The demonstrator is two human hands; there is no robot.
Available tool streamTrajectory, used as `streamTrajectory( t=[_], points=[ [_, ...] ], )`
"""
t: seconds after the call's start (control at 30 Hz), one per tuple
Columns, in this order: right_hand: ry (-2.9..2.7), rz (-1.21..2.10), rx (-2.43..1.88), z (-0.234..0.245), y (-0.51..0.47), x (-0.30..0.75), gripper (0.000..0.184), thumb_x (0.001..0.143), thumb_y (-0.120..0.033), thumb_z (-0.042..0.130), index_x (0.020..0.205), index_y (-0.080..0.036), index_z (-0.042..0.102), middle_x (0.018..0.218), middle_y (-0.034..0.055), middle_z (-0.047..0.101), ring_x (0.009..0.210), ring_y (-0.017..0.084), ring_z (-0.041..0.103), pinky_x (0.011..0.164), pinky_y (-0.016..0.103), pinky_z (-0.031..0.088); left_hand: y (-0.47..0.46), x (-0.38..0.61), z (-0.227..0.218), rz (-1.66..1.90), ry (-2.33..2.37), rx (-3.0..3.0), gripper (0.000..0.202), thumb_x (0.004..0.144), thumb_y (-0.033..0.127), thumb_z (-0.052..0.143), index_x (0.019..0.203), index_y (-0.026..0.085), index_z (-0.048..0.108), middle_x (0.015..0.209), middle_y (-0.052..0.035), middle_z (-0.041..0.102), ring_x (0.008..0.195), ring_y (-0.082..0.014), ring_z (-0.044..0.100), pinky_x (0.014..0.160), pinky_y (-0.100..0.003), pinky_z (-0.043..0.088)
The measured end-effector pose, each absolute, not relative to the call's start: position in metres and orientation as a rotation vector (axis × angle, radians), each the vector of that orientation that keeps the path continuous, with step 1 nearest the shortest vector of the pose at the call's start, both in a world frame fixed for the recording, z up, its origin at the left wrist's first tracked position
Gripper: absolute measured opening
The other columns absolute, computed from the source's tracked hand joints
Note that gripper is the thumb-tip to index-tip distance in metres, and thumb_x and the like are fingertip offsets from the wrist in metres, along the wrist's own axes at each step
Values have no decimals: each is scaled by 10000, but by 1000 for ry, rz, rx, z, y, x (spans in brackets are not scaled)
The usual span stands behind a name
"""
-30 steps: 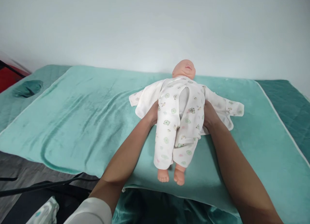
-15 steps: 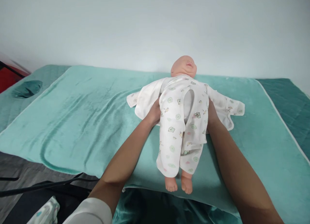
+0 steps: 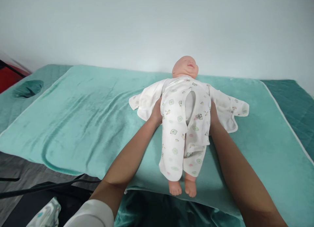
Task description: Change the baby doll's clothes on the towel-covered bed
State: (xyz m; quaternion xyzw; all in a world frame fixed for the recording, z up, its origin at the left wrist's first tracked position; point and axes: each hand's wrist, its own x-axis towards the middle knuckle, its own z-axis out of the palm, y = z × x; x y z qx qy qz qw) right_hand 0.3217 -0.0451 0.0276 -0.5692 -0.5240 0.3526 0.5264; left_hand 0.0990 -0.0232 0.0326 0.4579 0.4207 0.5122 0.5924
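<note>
A baby doll [image 3: 187, 66] lies on its back, head toward the wall and bare feet toward me. It wears white pants [image 3: 173, 138] printed with green and brown animals, pulled up to its chest, with an oval opening between the legs. Beneath them a white jacket [image 3: 222, 104] spreads out, its sleeves stretched to both sides. My left hand [image 3: 157, 112] grips the doll's side at the waist, and my right hand [image 3: 214, 115] grips the opposite side. The pants and the doll's body hide most of the fingers of both hands.
A light green blanket [image 3: 73, 122] with wrinkles covers the padded table, which has a round hole [image 3: 28, 89] at its left end. A white wall [image 3: 122, 27] rises behind. At lower left are a black cord [image 3: 49, 186] and a patterned cloth [image 3: 46, 214].
The doll's feet have shifted slightly right and its head slightly left, a small turn. Both hands keep their places at its sides.
</note>
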Motion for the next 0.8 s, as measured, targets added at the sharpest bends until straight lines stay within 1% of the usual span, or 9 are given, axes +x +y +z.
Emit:
streamTrajectory(
  t=[0.07,0.13,0.23,0.37,0.5,0.57,0.67,0.8],
  points=[
    [-1343,726,-1393,26,-43,324,324,749,-556,609,782,-237,650,928,64,694,1051,334,617,951,490,524,-23,98,31,1214,1006,1118,265,796,449,699,912,212,681,1051,-50,720,1206,-282,584,1065,-389,459],
    [-1391,671,-1417,28,-42,324,288,723,-517,643,726,-229,635,897,70,702,1030,353,619,967,514,505,-23,97,31,1237,1023,1140,217,808,411,695,896,214,675,1084,-52,716,1263,-282,553,1103,-381,433],
    [-1418,647,-1448,38,-45,321,282,725,-496,670,710,-215,653,886,82,720,1016,374,618,953,510,504,-24,98,33,1247,1020,1092,210,856,409,644,926,213,679,1097,-50,716,1278,-277,547,1113,-384,437],
    [-1340,668,-1454,49,-51,314,320,767,-492,661,853,-191,727,979,87,746,1065,358,621,931,447,529,-26,99,37,1238,994,1067,248,856,412,619,978,211,696,1101,-46,725,1270,-283,562,1093,-389,467],
    [-1208,773,-1398,46,-51,311,360,768,-460,688,971,-167,740,1038,75,749,1029,298,660,917,415,545,-26,97,40,1230,987,1125,251,792,365,672,991,218,721,1063,-40,743,1228,-302,594,1054,-404,494],
    [-1145,854,-1310,42,-49,312,381,778,-430,692,1052,-169,729,1092,76,742,1023,274,674,910,410,552,-25,96,40,1244,1014,1127,263,783,350,680,1006,220,725,1066,-36,745,1209,-304,603,1042,-412,497],
    [-1102,961,-1196,37,-47,313,445,793,-421,681,1176,-195,688,1146,77,730,1054,265,680,883,408,570,-23,95,39,1308,1038,1116,307,790,328,669,1073,216,710,1170,-40,721,1235,-285,587,1064,-398,476],
    [-1119,1017,-1157,35,-48,316,470,786,-427,690,1200,-206,671,1168,81,724,1068,263,683,881,409,579,-22,92,36,1358,1010,1136,350,806,302,648,1141,204,676,1274,-62,675,1233,-251,588,1078,-380,457]
  ],
)
